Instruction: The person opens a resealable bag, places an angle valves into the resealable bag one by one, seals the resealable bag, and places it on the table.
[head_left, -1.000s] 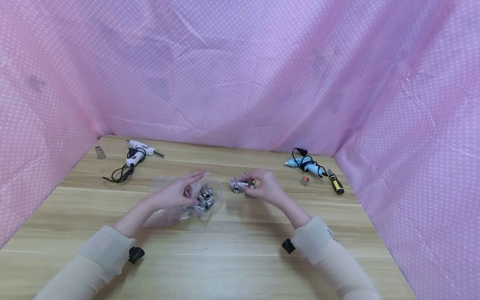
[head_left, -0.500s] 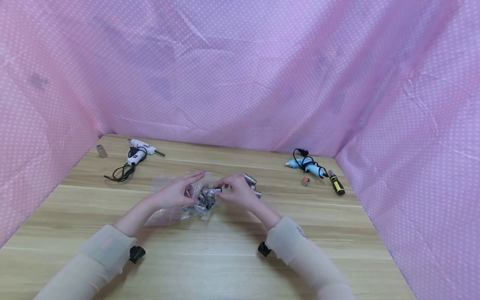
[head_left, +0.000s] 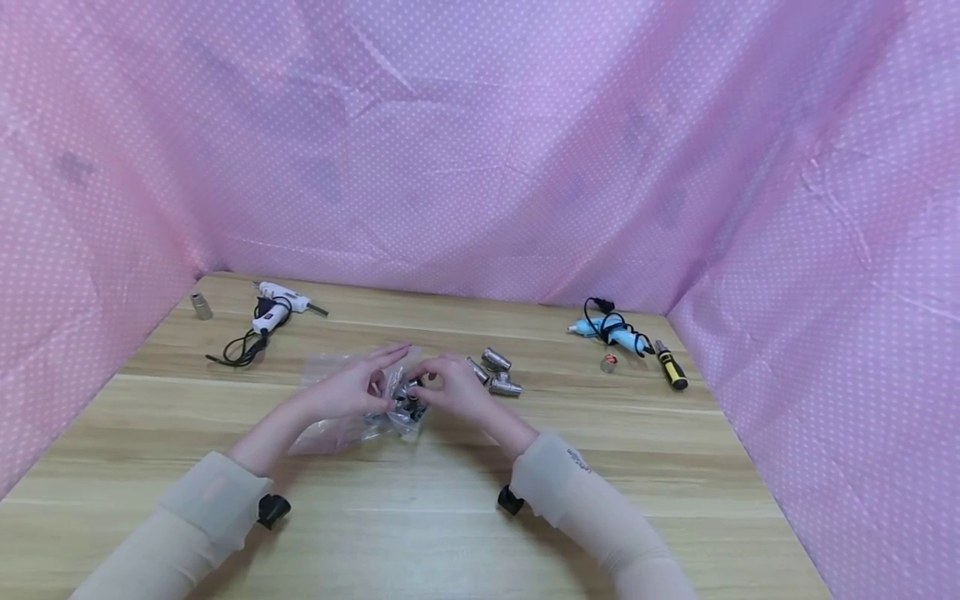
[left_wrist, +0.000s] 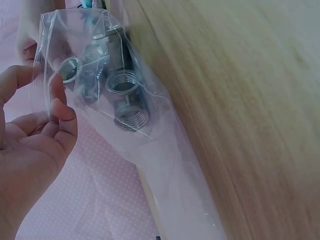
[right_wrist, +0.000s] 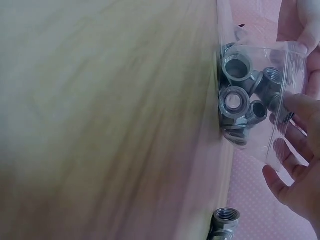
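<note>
A clear zip bag point(left_wrist: 175, 165) lies on the table with several threaded metal pipe fittings point(right_wrist: 236, 68) inside. My left hand point(head_left: 347, 390) holds the bag's mouth, its thumb and fingers at the edge. Reaching into the mouth, my right hand point(head_left: 456, 390) pinches one threaded pipe fitting point(right_wrist: 276, 101) between thumb and fingers. That fitting overlaps those in the bag in the head view. Just right of my right hand, several more metal fittings point(head_left: 505, 387) lie close together on the wood.
A white glue gun point(head_left: 272, 315) with a black cord and a metal cylinder point(head_left: 201, 306) lie at the back left. At the right are a blue glue gun point(head_left: 622, 335), a small metal piece with an orange end point(head_left: 608, 363), and a yellow-and-black screwdriver point(head_left: 672, 369). Pink cloth point(head_left: 465, 167) surrounds the table.
My right hand has moved left from the loose fittings to the bag's mouth, carrying one fitting into it. My left hand has stayed at the bag.
</note>
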